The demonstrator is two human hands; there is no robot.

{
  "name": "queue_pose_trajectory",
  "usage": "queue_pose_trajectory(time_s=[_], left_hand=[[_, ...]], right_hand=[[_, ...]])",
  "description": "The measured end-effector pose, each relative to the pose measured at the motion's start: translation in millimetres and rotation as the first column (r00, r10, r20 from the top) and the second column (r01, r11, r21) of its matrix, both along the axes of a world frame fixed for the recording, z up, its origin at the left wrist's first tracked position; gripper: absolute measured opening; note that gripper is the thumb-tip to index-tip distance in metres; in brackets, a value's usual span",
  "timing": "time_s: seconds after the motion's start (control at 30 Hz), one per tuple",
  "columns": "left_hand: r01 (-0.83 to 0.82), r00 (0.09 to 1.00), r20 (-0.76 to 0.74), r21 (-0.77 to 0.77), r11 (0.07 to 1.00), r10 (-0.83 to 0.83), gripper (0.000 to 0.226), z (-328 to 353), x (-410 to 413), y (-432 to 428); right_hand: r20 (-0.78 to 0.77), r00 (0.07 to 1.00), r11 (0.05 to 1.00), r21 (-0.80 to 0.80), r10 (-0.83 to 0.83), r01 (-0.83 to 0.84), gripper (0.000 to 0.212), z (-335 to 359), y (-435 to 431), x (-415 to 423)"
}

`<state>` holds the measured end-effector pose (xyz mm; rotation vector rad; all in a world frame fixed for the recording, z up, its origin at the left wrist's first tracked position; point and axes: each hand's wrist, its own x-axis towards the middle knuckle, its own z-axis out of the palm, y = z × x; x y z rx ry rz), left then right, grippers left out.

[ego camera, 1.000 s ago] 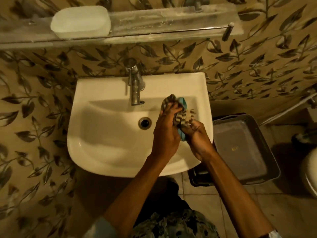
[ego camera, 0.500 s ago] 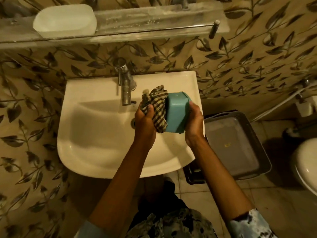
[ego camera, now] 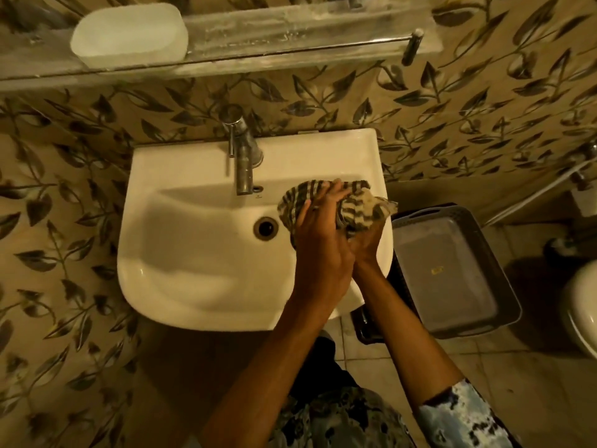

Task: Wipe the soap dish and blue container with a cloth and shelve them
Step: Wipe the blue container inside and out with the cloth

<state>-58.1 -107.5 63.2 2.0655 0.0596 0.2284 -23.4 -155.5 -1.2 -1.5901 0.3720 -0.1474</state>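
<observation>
Over the right side of the white sink (ego camera: 193, 253), my left hand (ego camera: 319, 234) presses a striped cloth (ego camera: 358, 208) with its fingers spread across it. My right hand (ego camera: 366, 242) cups the bundle from below. The blue container is hidden under the cloth and both hands. A white soap dish (ego camera: 129, 33) lies on the left of the glass shelf (ego camera: 290, 30) above the sink.
A metal tap (ego camera: 244, 156) stands at the back of the sink, just left of the cloth. A grey plastic tray (ego camera: 452, 273) sits on the floor to the right, with a toilet rim (ego camera: 584, 305) beyond it. Leaf-patterned tiles cover the wall.
The blue container, plain to see half a second ago, is now covered by the cloth. My left hand has moved right over it, and both hands have closed together.
</observation>
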Motion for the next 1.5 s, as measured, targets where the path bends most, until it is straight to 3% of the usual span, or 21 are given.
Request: queue_pose_trajectory(time_s=[0.07,0.13,0.2,0.3,0.37,0.43,0.53,0.73,0.87,0.97,1.07,1.2,1.3,1.37,1.43,1.5], left_hand=[[-0.069,0.996,-0.057,-0.053,0.996,0.066,0.052,-3,9,6],[-0.207,0.972,-0.131,-0.072,0.976,0.196,0.032,-11,22,21],[-0.311,0.934,-0.202,-0.053,0.949,0.295,0.025,-15,29,30],[-0.220,0.965,-0.156,-0.028,0.975,0.213,0.031,-10,0,5],[-0.072,0.995,-0.067,-0.017,0.997,0.070,0.040,-8,-23,-12],[-0.098,0.992,-0.088,-0.049,0.994,0.094,0.036,-8,-12,-3],[-0.264,0.954,-0.168,-0.069,0.962,0.250,0.021,-15,21,26],[-0.065,0.993,-0.092,0.037,0.997,0.068,0.047,-20,-21,0],[-0.237,0.955,-0.195,-0.056,0.970,0.222,0.037,-28,21,42],[-0.383,0.905,-0.266,-0.172,0.908,0.331,0.046,-39,33,81],[-0.409,0.909,-0.272,-0.420,0.810,0.317,0.025,-30,29,96],[-0.381,0.924,-0.193,-0.501,0.777,0.329,0.023,-18,21,103],[-0.379,0.925,-0.196,-0.539,0.752,0.326,0.022,-21,18,109],[-0.386,0.922,-0.213,-0.564,0.730,0.323,0.021,-24,14,113],[-0.387,0.922,-0.223,-0.577,0.719,0.318,0.025,-25,13,116],[-0.383,0.923,-0.223,-0.589,0.711,0.313,0.023,-24,12,117]], right_hand=[[0.071,0.996,0.998,-0.017,-0.054,0.055,0.016,3,-7,6],[0.066,0.997,0.999,-0.001,-0.047,0.048,0.041,3,-13,12],[0.088,0.996,0.998,-0.052,-0.032,0.037,0.049,-1,-15,12],[0.109,0.994,0.993,-0.108,-0.029,0.041,0.044,-5,-16,10],[0.101,0.995,0.989,-0.143,-0.016,0.030,0.020,-9,-15,8],[0.139,0.990,0.995,-0.102,0.003,0.011,0.034,-12,-18,4],[0.176,0.984,1.000,-0.027,0.018,-0.013,0.041,-7,-18,5],[0.187,0.981,0.992,0.098,0.061,-0.080,0.045,-4,-11,10],[0.119,0.955,0.953,0.105,0.272,-0.285,0.029,-4,-16,10],[0.077,0.976,0.893,0.394,0.205,-0.219,0.022,-13,-27,16],[0.061,0.969,0.804,0.547,0.238,-0.232,0.031,-28,-39,24],[-0.022,0.950,0.803,0.541,0.310,-0.250,0.038,-38,-51,29],[-0.049,0.922,0.813,0.491,0.385,-0.313,0.020,-39,-62,36],[-0.005,0.906,0.783,0.505,0.423,-0.363,0.020,-38,-69,41],[0.044,0.922,0.738,0.584,0.386,-0.337,0.022,-38,-75,45],[0.049,0.956,0.759,0.596,0.290,-0.261,0.015,-36,-79,48]])
